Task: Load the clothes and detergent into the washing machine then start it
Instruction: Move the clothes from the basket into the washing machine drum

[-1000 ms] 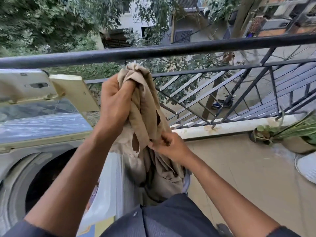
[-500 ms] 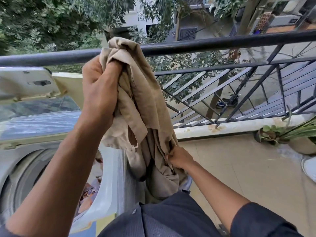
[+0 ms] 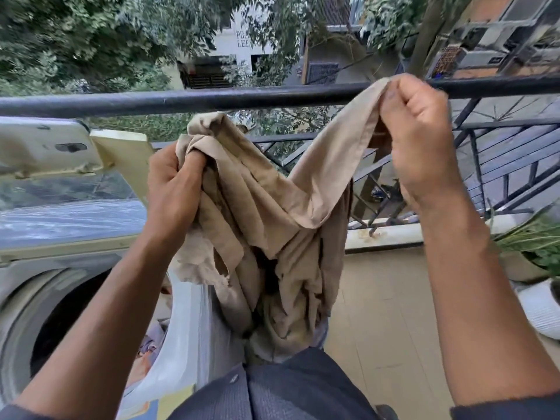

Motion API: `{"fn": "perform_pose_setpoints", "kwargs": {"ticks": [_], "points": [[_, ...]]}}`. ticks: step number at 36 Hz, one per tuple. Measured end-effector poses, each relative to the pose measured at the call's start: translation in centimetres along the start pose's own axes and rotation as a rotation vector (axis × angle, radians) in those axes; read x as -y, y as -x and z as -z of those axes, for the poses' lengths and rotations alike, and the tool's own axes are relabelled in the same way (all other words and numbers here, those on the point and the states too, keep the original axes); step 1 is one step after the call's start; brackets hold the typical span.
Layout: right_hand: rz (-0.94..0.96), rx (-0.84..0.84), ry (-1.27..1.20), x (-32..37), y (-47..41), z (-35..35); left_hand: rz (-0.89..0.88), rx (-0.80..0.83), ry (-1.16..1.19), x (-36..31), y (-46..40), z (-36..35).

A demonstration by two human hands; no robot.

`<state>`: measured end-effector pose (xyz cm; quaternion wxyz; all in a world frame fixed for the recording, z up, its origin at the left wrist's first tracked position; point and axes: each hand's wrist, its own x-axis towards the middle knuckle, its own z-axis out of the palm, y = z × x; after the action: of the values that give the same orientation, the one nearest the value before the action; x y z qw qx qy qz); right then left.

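A crumpled beige garment (image 3: pixel 272 225) hangs in front of me, held up by both hands. My left hand (image 3: pixel 172 189) grips a bunched part of it at the left. My right hand (image 3: pixel 421 140) pinches one edge and holds it high, at the level of the railing. The rest of the cloth droops between the hands and down to my lap. The front-loading washing machine (image 3: pixel 45 244) stands at the left, its dark drum opening (image 3: pixel 63 316) showing, with the open door (image 3: pixel 188 338) just under the garment. No detergent is in view.
A black metal railing (image 3: pixel 212 98) runs across in front of me, with a drop to the street beyond. A potted plant (image 3: pixel 527 250) and a white object sit on the tiled balcony floor (image 3: pixel 381 304) at the right. The machine's top is wrapped in plastic film.
My right hand has risen from low in the cloth to railing height, pulling one edge up and out to the right. My left hand has dropped a little with its bunch.
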<state>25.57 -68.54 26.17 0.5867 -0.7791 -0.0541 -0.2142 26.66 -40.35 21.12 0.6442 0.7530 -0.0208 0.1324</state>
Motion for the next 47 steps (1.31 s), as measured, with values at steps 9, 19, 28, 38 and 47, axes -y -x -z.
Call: {"fn": "perform_pose_setpoints", "kwargs": {"ticks": [9,19,28,38,47], "points": [[-0.06,0.186,0.025,0.4,0.9,-2.7,-0.005,0.229,0.074,-0.1,1.1,0.2],[-0.073,0.387,-0.097,0.7,3.9,-7.1,-0.001,0.481,0.018,-0.1,2.8,-2.7],[-0.348,0.428,0.215,-9.3,9.2,-6.0,-0.015,0.269,0.106,-1.1,1.5,-0.5],[-0.628,0.655,0.627,-19.4,14.4,-8.8,-0.13,0.241,0.236,-4.9,-0.1,1.0],[-0.7,0.625,0.899,-20.8,13.5,-9.0,-0.159,0.23,0.179,-4.6,-0.5,2.3]]}}
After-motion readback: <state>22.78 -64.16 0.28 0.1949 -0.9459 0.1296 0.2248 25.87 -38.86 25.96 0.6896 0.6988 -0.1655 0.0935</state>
